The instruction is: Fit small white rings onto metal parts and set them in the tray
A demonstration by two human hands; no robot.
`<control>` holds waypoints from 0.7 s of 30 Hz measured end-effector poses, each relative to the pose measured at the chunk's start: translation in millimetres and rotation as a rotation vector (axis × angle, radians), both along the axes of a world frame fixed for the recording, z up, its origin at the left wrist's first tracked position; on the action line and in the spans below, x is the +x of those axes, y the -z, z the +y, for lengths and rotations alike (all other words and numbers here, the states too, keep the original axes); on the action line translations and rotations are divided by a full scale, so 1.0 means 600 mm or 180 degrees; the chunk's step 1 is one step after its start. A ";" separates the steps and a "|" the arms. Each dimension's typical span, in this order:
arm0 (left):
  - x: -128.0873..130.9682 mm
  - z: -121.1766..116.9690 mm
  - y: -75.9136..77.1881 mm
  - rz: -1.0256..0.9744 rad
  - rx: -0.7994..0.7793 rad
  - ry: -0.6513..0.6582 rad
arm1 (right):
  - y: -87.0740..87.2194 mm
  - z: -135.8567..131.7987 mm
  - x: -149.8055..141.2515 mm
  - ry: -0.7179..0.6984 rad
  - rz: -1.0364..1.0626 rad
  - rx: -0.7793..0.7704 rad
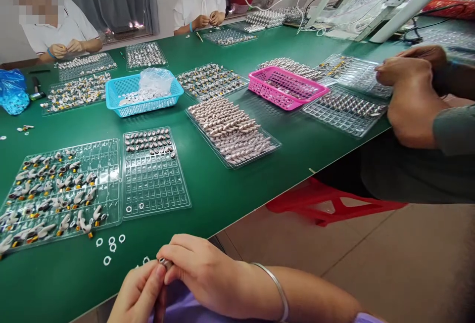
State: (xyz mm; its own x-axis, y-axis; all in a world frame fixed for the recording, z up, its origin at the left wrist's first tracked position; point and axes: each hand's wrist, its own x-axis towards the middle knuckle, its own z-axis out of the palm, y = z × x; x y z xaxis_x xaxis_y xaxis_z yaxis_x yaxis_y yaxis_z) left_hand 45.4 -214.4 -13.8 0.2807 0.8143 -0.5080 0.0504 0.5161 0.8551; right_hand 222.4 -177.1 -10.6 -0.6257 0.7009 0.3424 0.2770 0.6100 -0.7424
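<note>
My left hand [138, 291] and my right hand [217, 276] meet at the table's front edge. Between their fingertips they pinch a small grey part with a round opening [165, 262], mostly covered by the fingers. On the table just beyond lie several thin white rings [112, 240]. A clear tray [156, 179] holds small grey-and-white oval pieces in its far rows and two white rings in its near cells. To its left, another clear tray [107, 164] carries white stemmed earbud parts [63, 182] with yellow ends.
On the green table [222, 204] stand a blue basket [144, 108] with white pieces and a plastic bag, a pink basket [274, 98], and a tray piled with stemmed parts [230, 130]. A co-worker's hands [408, 80] are at the right; two people sit across. A red stool [326, 204] stands below.
</note>
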 end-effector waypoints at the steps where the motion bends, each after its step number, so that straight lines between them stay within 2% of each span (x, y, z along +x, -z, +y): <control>1: 0.003 -0.001 -0.002 -0.0107 -0.0096 -0.0094 | -0.001 0.000 0.001 0.0043 0.0122 -0.0119; 5: 0.005 -0.003 -0.002 -0.0521 -0.0390 -0.0275 | -0.007 0.004 0.006 0.0062 0.0374 -0.0594; 9: 0.000 -0.003 0.009 -0.0764 -0.0534 -0.0332 | -0.004 0.016 0.009 -0.0177 0.0695 -0.0887; 13: -0.007 -0.001 0.016 -0.0683 -0.0508 -0.0194 | 0.007 0.021 0.004 -0.0139 0.1059 -0.1054; 15: -0.010 0.001 0.014 -0.0200 -0.0055 -0.0087 | 0.011 0.021 0.001 0.0005 0.1082 -0.0925; 18: -0.012 0.003 0.006 0.0813 0.1119 -0.0250 | 0.014 0.018 -0.002 0.0144 0.0882 -0.0606; 21: -0.009 0.002 0.000 0.1292 0.1878 -0.0392 | 0.016 0.015 -0.003 0.0264 0.0742 -0.0292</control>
State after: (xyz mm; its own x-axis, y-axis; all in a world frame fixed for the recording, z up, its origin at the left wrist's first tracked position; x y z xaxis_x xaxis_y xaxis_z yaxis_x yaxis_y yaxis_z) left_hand 40.1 -213.1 -13.7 0.0521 0.9985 -0.0189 0.3940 -0.0031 0.9191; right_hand 220.4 -168.0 -20.3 -0.4765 0.7813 0.4032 0.1384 0.5195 -0.8432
